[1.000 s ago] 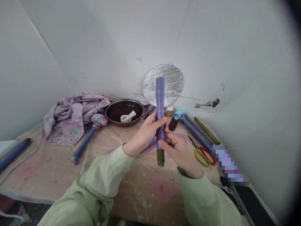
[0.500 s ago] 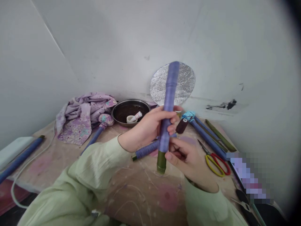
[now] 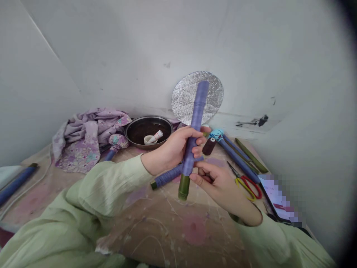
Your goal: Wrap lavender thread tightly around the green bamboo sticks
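A bamboo stick wrapped in purple-blue thread (image 3: 197, 111) is held upright at a tilt, its bare green end pointing down. My left hand (image 3: 185, 145) is wrapped round its middle. Close to the lower edge of the wrapping, my right hand (image 3: 213, 180) has thumb and fingers pinched together; any thread between them is too fine to make out. Behind the hands a second stick wound with the same thread (image 3: 170, 176) lies on the table (image 3: 167, 230). A dark thread cone (image 3: 209, 146) stands just beyond my left fingers.
Scissors (image 3: 248, 186), a phone (image 3: 279, 199) and green sticks (image 3: 251, 156) lie at the right. A dark pan (image 3: 131, 139) holds a small white cup. Floral cloth (image 3: 80, 145) is heaped at left. A silvery disc (image 3: 181, 95) leans on the wall.
The view has shifted slightly, so most things appear further left. Both hands keep their places on the stick, which leans a little more to the right at its top.
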Demonstrator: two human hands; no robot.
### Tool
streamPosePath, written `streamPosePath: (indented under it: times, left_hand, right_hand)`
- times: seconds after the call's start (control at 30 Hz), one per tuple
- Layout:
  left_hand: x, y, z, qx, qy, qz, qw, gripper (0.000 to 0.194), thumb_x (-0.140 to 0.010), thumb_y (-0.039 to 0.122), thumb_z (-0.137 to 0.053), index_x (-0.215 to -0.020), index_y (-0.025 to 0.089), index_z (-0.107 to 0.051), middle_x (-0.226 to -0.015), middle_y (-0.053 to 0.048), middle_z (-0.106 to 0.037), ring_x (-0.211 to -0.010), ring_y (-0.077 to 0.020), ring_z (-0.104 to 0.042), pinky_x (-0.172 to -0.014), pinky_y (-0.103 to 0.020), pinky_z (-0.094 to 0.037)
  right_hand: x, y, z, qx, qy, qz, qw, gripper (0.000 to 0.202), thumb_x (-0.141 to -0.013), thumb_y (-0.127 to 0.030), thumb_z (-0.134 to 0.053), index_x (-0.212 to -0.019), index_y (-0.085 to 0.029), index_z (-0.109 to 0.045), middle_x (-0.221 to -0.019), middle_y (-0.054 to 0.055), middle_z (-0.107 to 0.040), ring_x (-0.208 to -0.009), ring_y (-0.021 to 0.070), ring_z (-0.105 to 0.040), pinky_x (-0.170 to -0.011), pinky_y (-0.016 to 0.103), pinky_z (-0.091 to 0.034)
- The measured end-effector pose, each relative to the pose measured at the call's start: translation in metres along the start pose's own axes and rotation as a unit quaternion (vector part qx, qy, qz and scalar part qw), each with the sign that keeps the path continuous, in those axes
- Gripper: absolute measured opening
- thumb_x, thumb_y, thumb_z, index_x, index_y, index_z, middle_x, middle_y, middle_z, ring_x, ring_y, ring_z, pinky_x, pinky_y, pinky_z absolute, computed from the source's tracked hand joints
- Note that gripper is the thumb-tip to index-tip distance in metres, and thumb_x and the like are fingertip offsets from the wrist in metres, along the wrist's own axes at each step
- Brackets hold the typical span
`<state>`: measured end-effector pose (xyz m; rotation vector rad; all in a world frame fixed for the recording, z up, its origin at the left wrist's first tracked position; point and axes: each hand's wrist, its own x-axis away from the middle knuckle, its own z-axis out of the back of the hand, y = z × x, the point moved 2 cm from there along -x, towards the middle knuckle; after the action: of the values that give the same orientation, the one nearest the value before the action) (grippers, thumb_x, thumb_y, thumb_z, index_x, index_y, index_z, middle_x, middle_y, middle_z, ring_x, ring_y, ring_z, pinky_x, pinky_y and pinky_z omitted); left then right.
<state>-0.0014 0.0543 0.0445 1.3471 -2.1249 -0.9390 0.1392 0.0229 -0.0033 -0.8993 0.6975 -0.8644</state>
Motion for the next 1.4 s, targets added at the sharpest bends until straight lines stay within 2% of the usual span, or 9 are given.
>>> streamPosePath:
  times: [0.13, 0.27, 0.43, 0.5, 0.6, 0.7, 0.77, 1.03, 1.4]
  left_hand:
    - [0.011, 0.000, -0.003, 0.058, -0.015, -0.033, 0.998, 0.016, -0.070, 0.013, -0.050, -0.079, 0.013, -0.063, -0.054, 0.005, -0.036, -0.039, -0.0058, -0.027, -0.041, -0.019, -0.027]
    - [0.019, 0.000, -0.007, 0.107, -0.116, 0.018, 0.987, 0.018, -0.067, 0.016, -0.051, -0.078, 0.014, -0.065, -0.051, 0.007, -0.027, -0.035, -0.0047, -0.016, -0.037, -0.020, -0.016]
    - [0.013, -0.001, -0.007, 0.146, -0.161, 0.006, 0.976, 0.017, -0.066, 0.017, -0.054, -0.078, 0.014, -0.065, -0.051, 0.008, -0.024, -0.034, -0.0032, -0.013, -0.036, -0.019, -0.014]
    - [0.007, -0.004, -0.005, 0.123, -0.132, -0.033, 0.983, 0.020, -0.068, 0.018, -0.054, -0.083, 0.012, -0.066, -0.055, 0.005, -0.035, -0.037, -0.0042, -0.028, -0.039, -0.019, -0.027]
    - [0.001, -0.013, 0.001, 0.056, -0.026, -0.111, 0.992, 0.020, -0.075, 0.017, -0.060, -0.093, 0.012, -0.066, -0.071, -0.001, -0.055, -0.056, -0.0091, -0.054, -0.056, -0.022, -0.046]
    - [-0.002, -0.028, 0.011, 0.011, 0.089, -0.178, 0.980, 0.017, -0.081, 0.017, -0.068, -0.097, 0.017, -0.063, -0.079, 0.001, -0.061, -0.062, -0.0090, -0.059, -0.057, -0.020, -0.047]
    - [-0.004, -0.038, 0.018, 0.004, 0.119, -0.181, 0.976, 0.019, -0.082, 0.022, -0.071, -0.098, 0.019, -0.061, -0.077, 0.003, -0.059, -0.056, -0.0080, -0.056, -0.050, -0.019, -0.044]
    - [-0.020, -0.053, 0.032, 0.025, 0.116, -0.143, 0.983, 0.036, -0.078, 0.029, -0.077, -0.107, 0.020, -0.058, -0.067, 0.009, -0.047, -0.040, -0.0014, -0.037, -0.035, -0.013, -0.027]
    - [-0.027, -0.033, 0.048, 0.041, 0.104, -0.126, 0.986, 0.035, -0.077, 0.031, -0.080, -0.102, 0.019, -0.059, -0.064, 0.010, -0.046, -0.038, -0.0002, -0.034, -0.034, -0.011, -0.024]
  right_hand:
    - [0.004, -0.006, -0.005, -0.052, -0.057, -0.021, 0.997, 0.030, -0.088, -0.049, -0.061, -0.076, -0.022, -0.058, -0.059, -0.005, -0.037, -0.051, 0.0126, -0.033, -0.047, 0.027, -0.027]
    - [0.013, -0.016, -0.012, -0.098, -0.130, -0.031, 0.986, 0.045, -0.086, -0.062, -0.062, -0.069, -0.022, -0.050, -0.062, -0.003, -0.041, -0.056, 0.0138, -0.037, -0.050, 0.027, -0.030]
    - [0.016, -0.017, -0.014, -0.090, -0.072, -0.028, 0.993, 0.044, -0.086, -0.060, -0.064, -0.068, -0.023, -0.051, -0.064, -0.002, -0.043, -0.057, 0.0149, -0.039, -0.049, 0.027, -0.032]
    - [0.012, -0.013, -0.013, -0.072, -0.047, -0.036, 0.996, 0.042, -0.086, -0.057, -0.064, -0.066, -0.023, -0.050, -0.060, -0.003, -0.041, -0.054, 0.0140, -0.037, -0.046, 0.026, -0.030]
    - [0.004, -0.006, -0.011, -0.046, -0.003, -0.049, 0.998, 0.041, -0.085, -0.055, -0.063, -0.063, -0.023, -0.048, -0.058, -0.003, -0.040, -0.053, 0.0133, -0.036, -0.046, 0.026, -0.030]
    - [-0.003, 0.004, -0.011, -0.041, 0.023, -0.057, 0.997, 0.038, -0.085, -0.052, -0.059, -0.064, -0.023, -0.048, -0.056, -0.004, -0.040, -0.052, 0.0131, -0.036, -0.048, 0.027, -0.031]
    - [-0.007, 0.012, -0.014, -0.035, 0.034, -0.057, 0.997, 0.036, -0.084, -0.049, -0.059, -0.062, -0.024, -0.045, -0.056, -0.005, -0.040, -0.052, 0.0129, -0.036, -0.049, 0.027, -0.030]
    - [-0.015, 0.038, -0.027, -0.077, 0.020, -0.092, 0.993, 0.029, -0.082, -0.038, -0.063, -0.067, -0.024, -0.044, -0.059, -0.006, -0.043, -0.052, 0.0115, -0.038, -0.048, 0.025, -0.032]
    - [-0.015, 0.035, -0.015, -0.095, 0.044, -0.092, 0.990, 0.026, -0.081, -0.044, -0.064, -0.072, -0.020, -0.062, -0.061, -0.001, -0.052, -0.053, 0.0120, -0.041, -0.047, 0.024, -0.033]
